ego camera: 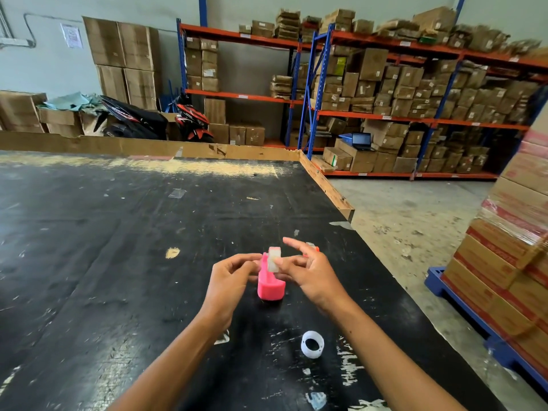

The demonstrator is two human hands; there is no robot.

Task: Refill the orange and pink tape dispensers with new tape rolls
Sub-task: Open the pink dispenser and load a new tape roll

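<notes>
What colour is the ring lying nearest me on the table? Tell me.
White ring, clearest in the head view.

Lighting: even, bright, diffuse daylight-type illumination is filling the warehouse; no single source is showing in view. Shadows: soft, faint ones are lying under the hands and forearms on the black counter (pixel 118 247). Glare: a pale sheen is washing across the counter's far edge; wrapped cartons (pixel 510 232) at right are glinting slightly. Distortion: wide-angle bending is curving the shelving (pixel 385 114) uprights and stretching the frame corners. Focus: the centre is reading fairly sharp; fingertips of the right hand (pixel 311 271) are showing slight motion blur; distant boxes are looking soft and compressed.
</notes>
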